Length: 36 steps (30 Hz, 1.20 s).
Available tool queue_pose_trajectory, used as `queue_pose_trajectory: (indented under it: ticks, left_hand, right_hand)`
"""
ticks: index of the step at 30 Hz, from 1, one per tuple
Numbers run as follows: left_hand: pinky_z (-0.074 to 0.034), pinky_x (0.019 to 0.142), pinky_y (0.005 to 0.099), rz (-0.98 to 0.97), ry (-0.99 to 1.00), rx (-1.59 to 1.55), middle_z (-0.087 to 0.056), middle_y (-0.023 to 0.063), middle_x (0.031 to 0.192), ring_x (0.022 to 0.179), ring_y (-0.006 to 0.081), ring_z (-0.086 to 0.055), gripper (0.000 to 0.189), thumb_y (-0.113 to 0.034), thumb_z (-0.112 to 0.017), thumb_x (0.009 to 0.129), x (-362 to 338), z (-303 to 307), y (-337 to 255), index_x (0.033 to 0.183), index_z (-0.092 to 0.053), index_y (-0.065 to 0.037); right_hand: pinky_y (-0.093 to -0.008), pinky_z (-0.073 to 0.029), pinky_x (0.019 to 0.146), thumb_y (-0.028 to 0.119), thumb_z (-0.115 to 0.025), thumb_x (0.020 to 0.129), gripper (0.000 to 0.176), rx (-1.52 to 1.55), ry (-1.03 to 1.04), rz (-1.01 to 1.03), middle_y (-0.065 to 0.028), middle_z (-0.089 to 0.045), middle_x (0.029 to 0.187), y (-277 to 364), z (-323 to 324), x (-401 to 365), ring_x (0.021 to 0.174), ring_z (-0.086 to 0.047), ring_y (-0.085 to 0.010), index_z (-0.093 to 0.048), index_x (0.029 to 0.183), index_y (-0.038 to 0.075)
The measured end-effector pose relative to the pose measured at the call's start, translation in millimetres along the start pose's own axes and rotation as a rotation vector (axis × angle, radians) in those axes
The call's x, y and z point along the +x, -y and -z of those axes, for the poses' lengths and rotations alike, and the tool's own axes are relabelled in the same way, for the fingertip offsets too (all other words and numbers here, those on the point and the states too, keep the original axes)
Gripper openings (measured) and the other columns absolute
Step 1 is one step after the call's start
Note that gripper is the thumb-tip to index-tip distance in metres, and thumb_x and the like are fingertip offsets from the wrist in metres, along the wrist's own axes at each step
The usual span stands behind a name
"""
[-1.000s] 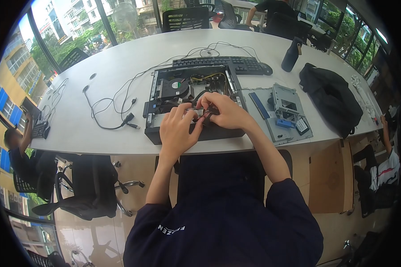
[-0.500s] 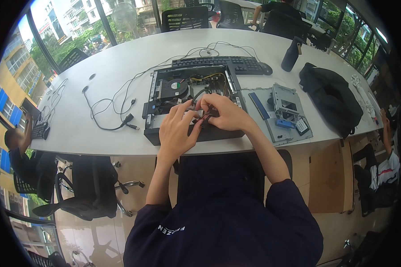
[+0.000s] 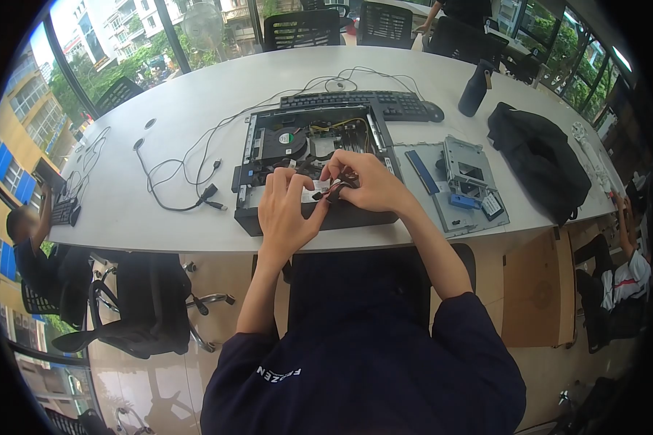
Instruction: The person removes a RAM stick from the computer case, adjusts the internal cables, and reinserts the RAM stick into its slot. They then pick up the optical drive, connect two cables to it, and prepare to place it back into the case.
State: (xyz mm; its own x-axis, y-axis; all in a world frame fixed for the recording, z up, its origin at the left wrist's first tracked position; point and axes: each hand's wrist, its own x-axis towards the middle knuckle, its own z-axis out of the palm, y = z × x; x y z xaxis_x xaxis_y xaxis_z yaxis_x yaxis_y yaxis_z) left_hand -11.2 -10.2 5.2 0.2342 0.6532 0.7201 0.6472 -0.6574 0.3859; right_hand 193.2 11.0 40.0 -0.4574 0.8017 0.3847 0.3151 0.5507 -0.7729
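Head view: a black keyboard (image 3: 363, 106) lies just behind the desktop computer case (image 3: 355, 220), with a mouse (image 3: 433, 112) at its right end. To the right of the case lies a grey metal panel (image 3: 451, 222) bearing a drive cage (image 3: 466, 161). Beyond it are a dark bottle (image 3: 474, 90), upright, and a black bag (image 3: 540, 161); loose cable leads (image 3: 187, 208) spread over the white table (image 3: 196, 94) on the left. The person's own hands stand in the way, covering the front middle of the case.

Counted: one bottle, one bag, one mouse, one blower fan (image 3: 283, 145), three plug ends on the leads, and three other people partly in view (one at the left with a hand on a second keyboard (image 3: 67, 212)).

The case sits at the table's near edge, open on top, its black walls framing silvery brackets, the round fan and a yellow wire (image 3: 341, 125). The right hand (image 3: 368, 181) pinches a cable bundle (image 3: 337, 191), dark with reddish strands, over the front of the case. The left hand (image 3: 289, 208) is half-curled beside it, thumb towards the bundle; whether it grips anything I cannot tell.
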Motion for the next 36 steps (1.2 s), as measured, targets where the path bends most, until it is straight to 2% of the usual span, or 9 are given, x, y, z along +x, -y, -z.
queue_pose_trajectory:
  ticks: [5, 13, 16, 18, 22, 24, 31, 33, 36]
  left_hand:
    - [-0.045, 0.073, 0.0407, -0.015, -0.082, 0.017, -0.053, 0.0107, 0.101, 0.095, 0.0297, -0.055, 0.035, -0.014, -0.078, 0.07, 0.7, -3.5, 1.0, 0.097, -0.058, -0.007]
    - [-0.046, 0.071, 0.0406, -0.094, 0.02, 0.05, -0.056, 0.0076, 0.096, 0.092, 0.0279, -0.057, 0.017, -0.013, -0.074, 0.074, 1.8, -0.1, 0.3, 0.089, -0.066, -0.009]
    - [-0.046, 0.071, 0.0402, -0.103, 0.014, 0.057, -0.057, 0.0072, 0.095, 0.091, 0.0284, -0.057, 0.019, -0.013, -0.073, 0.074, 1.3, -0.3, 1.7, 0.092, -0.066, -0.008]
    - [-0.046, 0.071, 0.0402, -0.102, -0.014, 0.049, -0.058, 0.0068, 0.095, 0.09, 0.0286, -0.058, 0.02, -0.013, -0.073, 0.075, 1.4, -3.4, 3.6, 0.093, -0.067, -0.008]
    - [-0.047, 0.071, 0.0402, -0.092, -0.053, 0.006, -0.06, 0.006, 0.094, 0.088, 0.0287, -0.059, 0.02, -0.013, -0.072, 0.077, 1.5, -4.9, 5.2, 0.096, -0.067, -0.007]
    - [-0.047, 0.07, 0.0399, -0.096, -0.05, 0.0, -0.061, 0.0061, 0.094, 0.088, 0.0286, -0.059, 0.019, -0.012, -0.072, 0.078, 1.9, -2.1, 2.7, 0.096, -0.067, -0.007]
    - [-0.048, 0.068, 0.0363, -0.15, -0.075, 0.029, -0.065, 0.0041, 0.092, 0.084, 0.0248, -0.062, 0.016, -0.012, -0.073, 0.079, 2.1, -4.9, 1.4, 0.093, -0.07, -0.007]
    - [-0.048, 0.068, 0.036, -0.153, -0.068, 0.038, -0.066, 0.003, 0.092, 0.084, 0.0236, -0.063, 0.014, -0.012, -0.073, 0.079, 2.5, -4.5, 0.1, 0.092, -0.07, -0.007]
    - [-0.048, 0.068, 0.0356, -0.166, -0.056, 0.041, -0.067, 0.0012, 0.092, 0.083, 0.0221, -0.063, 0.011, -0.012, -0.072, 0.08, 2.8, -4.5, 0.8, 0.09, -0.071, -0.007]
  right_hand:
    - [-0.0347, -0.051, 0.084, 0.0, -0.071, 0.08, 0.021, -0.062, 0.01, -0.048, -0.0078, -0.071, 0.096, 0.7, -0.5, -0.2, 0.091, -0.067, -0.0208, -0.057, 0.096, 0.003]
    - [-0.0341, -0.051, 0.081, 0.004, -0.071, 0.081, 0.024, -0.134, 0.044, 0.013, -0.0077, -0.071, 0.095, 2.3, 0.7, -0.1, 0.088, -0.066, -0.0198, -0.064, 0.104, 0.002]
    - [-0.0353, -0.051, 0.087, 0.006, -0.071, 0.081, 0.029, -0.112, 0.062, -0.051, -0.0074, -0.072, 0.099, 4.3, 1.3, -0.3, 0.094, -0.068, -0.0206, -0.063, 0.109, 0.003]
    - [-0.0378, -0.049, 0.095, 0.009, -0.071, 0.079, 0.039, -0.006, 0.027, -0.029, -0.0074, -0.071, 0.108, 2.8, 0.6, -1.2, 0.103, -0.067, -0.0226, -0.061, 0.116, 0.005]
    - [-0.0391, -0.048, 0.096, 0.016, -0.074, 0.079, 0.047, 0.021, -0.001, 0.008, -0.0112, -0.068, 0.111, 3.8, -0.2, -2.2, 0.102, -0.066, -0.0248, -0.058, 0.122, 0.004]
    - [-0.0413, -0.045, 0.104, 0.02, -0.073, 0.079, 0.054, 0.002, 0.049, -0.051, -0.011, -0.062, 0.131, 3.6, 3.2, -2.1, 0.121, -0.06, -0.0263, -0.058, 0.129, 0.007]
    - [-0.042, -0.041, 0.108, 0.025, -0.074, 0.081, 0.05, -0.149, -0.062, 0.228, -0.0101, -0.055, 0.141, 0.0, 4.4, -2.6, 0.12, -0.058, -0.0266, -0.061, 0.126, 0.008]
    - [-0.0428, -0.041, 0.108, 0.022, -0.072, 0.084, 0.036, 0.021, -0.082, 0.184, -0.0103, -0.057, 0.139, 0.3, 3.5, -4.4, 0.118, -0.059, -0.0255, -0.063, 0.115, 0.007]
    - [-0.0417, -0.042, 0.108, 0.016, -0.07, 0.087, 0.024, 0.026, -0.063, 0.194, -0.0114, -0.06, 0.134, 1.1, 6.6, -4.8, 0.117, -0.059, -0.0225, -0.06, 0.106, 0.007]
